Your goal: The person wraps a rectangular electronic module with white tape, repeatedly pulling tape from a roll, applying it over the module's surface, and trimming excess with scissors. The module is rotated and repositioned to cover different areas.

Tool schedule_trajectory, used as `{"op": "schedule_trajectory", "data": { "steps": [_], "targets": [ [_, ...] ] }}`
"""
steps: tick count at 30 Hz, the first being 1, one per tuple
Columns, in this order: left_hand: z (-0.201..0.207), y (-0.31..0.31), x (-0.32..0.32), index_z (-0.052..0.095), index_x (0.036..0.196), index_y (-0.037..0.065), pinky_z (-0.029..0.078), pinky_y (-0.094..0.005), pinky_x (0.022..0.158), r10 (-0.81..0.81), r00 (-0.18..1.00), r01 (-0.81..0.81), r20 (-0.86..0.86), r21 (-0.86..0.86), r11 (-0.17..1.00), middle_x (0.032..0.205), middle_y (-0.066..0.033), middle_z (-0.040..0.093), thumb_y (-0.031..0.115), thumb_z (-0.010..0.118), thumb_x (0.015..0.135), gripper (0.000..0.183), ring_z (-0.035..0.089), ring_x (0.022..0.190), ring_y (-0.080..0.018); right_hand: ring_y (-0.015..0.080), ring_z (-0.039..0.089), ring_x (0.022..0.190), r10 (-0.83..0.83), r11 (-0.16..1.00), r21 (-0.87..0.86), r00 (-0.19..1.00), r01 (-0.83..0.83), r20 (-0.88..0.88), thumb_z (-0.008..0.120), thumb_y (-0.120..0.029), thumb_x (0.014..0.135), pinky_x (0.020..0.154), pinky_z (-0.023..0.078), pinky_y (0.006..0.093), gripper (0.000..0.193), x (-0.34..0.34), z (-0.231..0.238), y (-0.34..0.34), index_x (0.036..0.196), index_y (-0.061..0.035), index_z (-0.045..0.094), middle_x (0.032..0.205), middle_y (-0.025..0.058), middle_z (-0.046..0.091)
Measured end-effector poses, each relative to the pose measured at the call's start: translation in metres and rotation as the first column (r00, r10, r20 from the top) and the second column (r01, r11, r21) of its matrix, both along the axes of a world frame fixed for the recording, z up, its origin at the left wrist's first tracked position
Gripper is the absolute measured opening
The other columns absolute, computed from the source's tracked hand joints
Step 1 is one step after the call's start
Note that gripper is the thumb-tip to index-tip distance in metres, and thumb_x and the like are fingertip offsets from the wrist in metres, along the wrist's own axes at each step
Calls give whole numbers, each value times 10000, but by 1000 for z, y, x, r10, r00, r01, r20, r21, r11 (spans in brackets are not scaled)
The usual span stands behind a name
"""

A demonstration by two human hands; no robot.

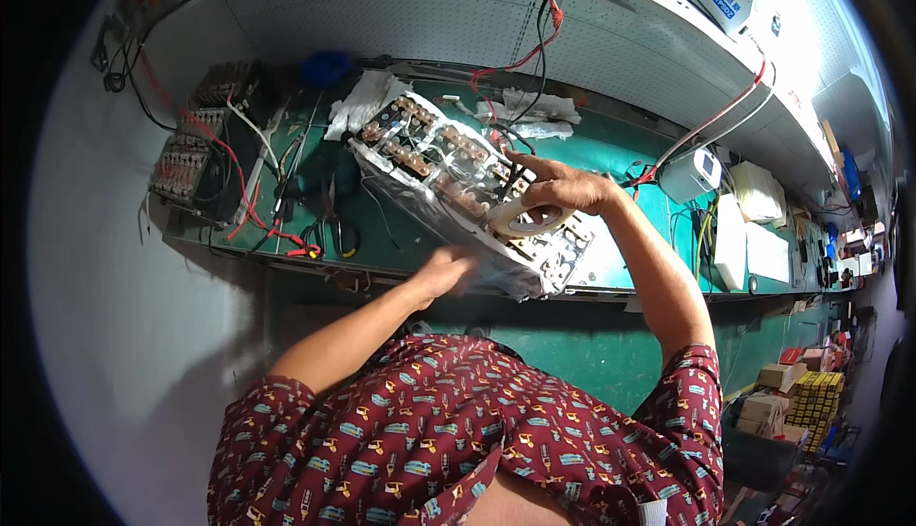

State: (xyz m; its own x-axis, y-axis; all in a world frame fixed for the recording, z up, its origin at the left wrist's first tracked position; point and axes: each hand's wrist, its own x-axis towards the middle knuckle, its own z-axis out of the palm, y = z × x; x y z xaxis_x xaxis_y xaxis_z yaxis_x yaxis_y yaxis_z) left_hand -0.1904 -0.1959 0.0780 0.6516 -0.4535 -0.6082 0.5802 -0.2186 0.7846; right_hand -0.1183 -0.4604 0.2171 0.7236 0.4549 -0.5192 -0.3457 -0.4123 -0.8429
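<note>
Dark block-shaped modules [181, 168] stand on the green bench [405, 226] at nine o'clock from the plastic-wrapped pack [410, 159]; scissors [330, 222] lie nearer, toward half past eight. The left hand [445, 273] is at half past six, its blurred fingers impossible to judge. The pack lies slantwise, half past ten to half past four. Over its four-o'clock end, the right hand's [571, 189] fingers grip a cream tape roll [510, 220]. A white device [691, 177] stands at three.

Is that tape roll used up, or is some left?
Some is left: the tape roll in the right hand shows a thick cream band around its hole.
</note>
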Motion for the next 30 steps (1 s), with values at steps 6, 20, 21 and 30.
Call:
{"op": "schedule_trajectory", "data": {
  "steps": [6, 20, 21, 30],
  "targets": [
    [-54, -9, 10, 664, 1191, 68, 545, -266, 647, 197, 943, -143, 270, -207, 968, 897, -16, 692, 319, 593, 1054, 295, 620, 739, -100, 130, 661, 669, 142, 982, -121, 990, -144, -26, 713, -175, 836, 567, 525, 280, 992, 9, 8, 15, 1624, 38, 150, 787, 58, 693],
    [0, -3, 28, 607, 1350, 69, 564, -298, 800, 164, 986, -145, 5, -446, 883, 1035, -13, 680, 229, 758, 943, 462, 647, 918, -119, 148, 674, 666, 382, 826, -420, 921, -376, -73, 675, -165, 846, 578, 503, 301, 1037, 23, 20, 49, 1633, 26, 28, 797, 99, 745],
    [-6, -4, 30, 647, 1289, 51, 565, -291, 781, 168, 986, -154, -5, -436, 887, 1018, -11, 681, 207, 763, 941, 399, 649, 900, -116, 150, 677, 669, 396, 811, -441, 916, -384, -68, 671, -170, 848, 579, 506, 305, 1027, 23, 22, 52, 1633, 23, 37, 803, 100, 748],
    [-22, -3, 27, 671, 1020, 31, 558, -282, 702, 163, 945, -43, 283, -387, 921, 907, -10, 648, 166, 664, 1002, 136, 612, 791, -90, 234, 750, 771, 589, 655, -596, 808, -465, 17, 641, -272, 915, 686, 579, 377, 820, 31, 24, 67, 1604, -20, 275, 965, 175, 768]
  ]
}}
